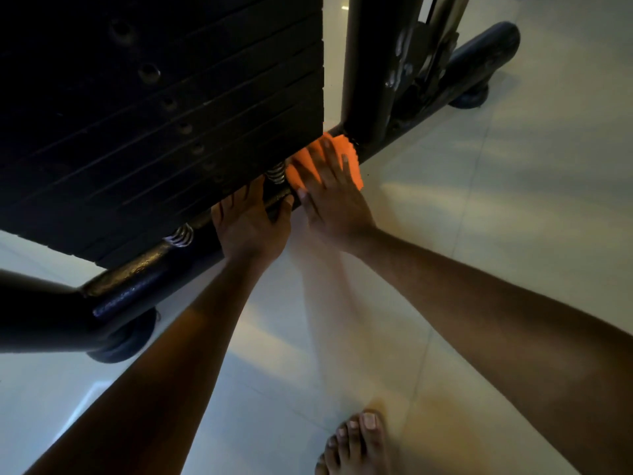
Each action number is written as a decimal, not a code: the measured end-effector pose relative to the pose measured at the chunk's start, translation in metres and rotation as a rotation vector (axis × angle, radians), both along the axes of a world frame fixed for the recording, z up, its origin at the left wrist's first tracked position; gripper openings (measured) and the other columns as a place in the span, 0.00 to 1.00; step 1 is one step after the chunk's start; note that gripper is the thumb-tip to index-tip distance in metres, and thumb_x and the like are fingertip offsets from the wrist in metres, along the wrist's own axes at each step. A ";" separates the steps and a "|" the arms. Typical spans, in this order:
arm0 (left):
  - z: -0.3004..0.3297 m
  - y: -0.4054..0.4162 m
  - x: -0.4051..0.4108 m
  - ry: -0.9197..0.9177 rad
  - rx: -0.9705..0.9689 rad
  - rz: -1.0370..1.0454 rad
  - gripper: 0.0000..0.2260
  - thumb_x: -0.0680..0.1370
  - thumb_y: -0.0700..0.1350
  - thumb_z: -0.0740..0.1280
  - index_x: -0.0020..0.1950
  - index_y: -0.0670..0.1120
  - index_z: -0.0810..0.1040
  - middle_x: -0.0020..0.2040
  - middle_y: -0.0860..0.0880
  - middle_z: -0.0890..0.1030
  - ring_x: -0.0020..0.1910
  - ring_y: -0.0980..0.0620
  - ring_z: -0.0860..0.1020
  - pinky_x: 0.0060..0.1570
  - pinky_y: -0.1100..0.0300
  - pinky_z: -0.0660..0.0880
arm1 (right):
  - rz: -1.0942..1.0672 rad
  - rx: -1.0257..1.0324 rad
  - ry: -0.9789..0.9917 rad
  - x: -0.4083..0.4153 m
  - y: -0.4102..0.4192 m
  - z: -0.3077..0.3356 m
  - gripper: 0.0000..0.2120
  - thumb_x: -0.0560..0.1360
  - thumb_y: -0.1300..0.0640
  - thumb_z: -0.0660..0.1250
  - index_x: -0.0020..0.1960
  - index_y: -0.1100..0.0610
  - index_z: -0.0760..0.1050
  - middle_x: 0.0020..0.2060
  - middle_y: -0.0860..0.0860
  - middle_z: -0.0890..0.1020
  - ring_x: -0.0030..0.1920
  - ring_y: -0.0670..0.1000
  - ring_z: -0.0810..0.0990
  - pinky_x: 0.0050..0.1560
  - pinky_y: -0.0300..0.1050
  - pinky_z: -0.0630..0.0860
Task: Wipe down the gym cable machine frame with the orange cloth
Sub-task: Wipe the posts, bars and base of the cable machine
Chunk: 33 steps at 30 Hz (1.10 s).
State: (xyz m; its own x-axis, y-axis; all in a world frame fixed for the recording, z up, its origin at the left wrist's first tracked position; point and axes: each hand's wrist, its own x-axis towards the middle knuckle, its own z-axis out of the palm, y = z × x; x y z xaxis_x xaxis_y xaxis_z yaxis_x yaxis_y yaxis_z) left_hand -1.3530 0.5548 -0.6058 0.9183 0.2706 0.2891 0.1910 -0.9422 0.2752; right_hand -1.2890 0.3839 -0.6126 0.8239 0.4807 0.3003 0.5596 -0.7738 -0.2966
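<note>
The right hand [330,197] presses the orange cloth [325,162] flat, fingers spread, on the base bar [144,275] beneath the weight stack [154,114]. The left hand [251,222] grips that bar (beside a spring [276,173]); fingers risk pinching if plates shift.

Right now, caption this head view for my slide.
Right hand presses orange cloth onto the machine's base bar; left hand grips the bar.

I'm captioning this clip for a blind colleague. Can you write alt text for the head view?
The right hand presses an orange cloth flat onto the black base bar of a cable machine, beneath the weight stack. The left hand grips the same bar beside it. A bare foot stands on pale floor tiles.
</note>
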 end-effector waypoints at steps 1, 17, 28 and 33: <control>-0.001 -0.001 0.000 -0.003 0.014 0.011 0.32 0.81 0.67 0.59 0.80 0.50 0.72 0.77 0.46 0.76 0.77 0.43 0.71 0.74 0.46 0.62 | 0.065 -0.051 -0.028 0.002 -0.008 -0.001 0.27 0.90 0.46 0.52 0.88 0.49 0.57 0.87 0.57 0.54 0.88 0.61 0.44 0.86 0.68 0.48; -0.002 -0.006 -0.007 -0.120 0.060 -0.007 0.28 0.84 0.62 0.63 0.78 0.45 0.73 0.74 0.45 0.78 0.74 0.42 0.73 0.75 0.43 0.64 | 0.017 -0.013 -0.005 0.033 -0.038 0.011 0.28 0.90 0.43 0.52 0.88 0.48 0.54 0.88 0.58 0.50 0.88 0.61 0.46 0.84 0.71 0.53; -0.005 -0.049 -0.044 -0.125 -0.005 -0.058 0.28 0.87 0.55 0.63 0.83 0.43 0.66 0.81 0.43 0.71 0.83 0.42 0.64 0.83 0.37 0.54 | 0.018 0.100 0.072 0.003 -0.072 0.026 0.22 0.86 0.54 0.65 0.79 0.52 0.74 0.79 0.59 0.73 0.69 0.66 0.80 0.58 0.61 0.84; 0.003 -0.087 -0.032 -0.139 -0.087 -0.227 0.25 0.88 0.56 0.61 0.82 0.45 0.69 0.76 0.43 0.76 0.76 0.42 0.73 0.75 0.39 0.69 | -0.043 0.136 0.038 -0.006 -0.126 0.045 0.21 0.87 0.54 0.65 0.79 0.50 0.74 0.79 0.58 0.73 0.72 0.64 0.77 0.58 0.61 0.82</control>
State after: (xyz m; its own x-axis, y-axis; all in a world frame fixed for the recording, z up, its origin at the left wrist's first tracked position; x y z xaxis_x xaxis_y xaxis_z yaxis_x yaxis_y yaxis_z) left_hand -1.3854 0.4676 -0.6024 0.9114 0.0920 0.4012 -0.0673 -0.9283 0.3657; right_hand -1.2947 0.2581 -0.5678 0.8547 0.4016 0.3289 0.5133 -0.7481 -0.4205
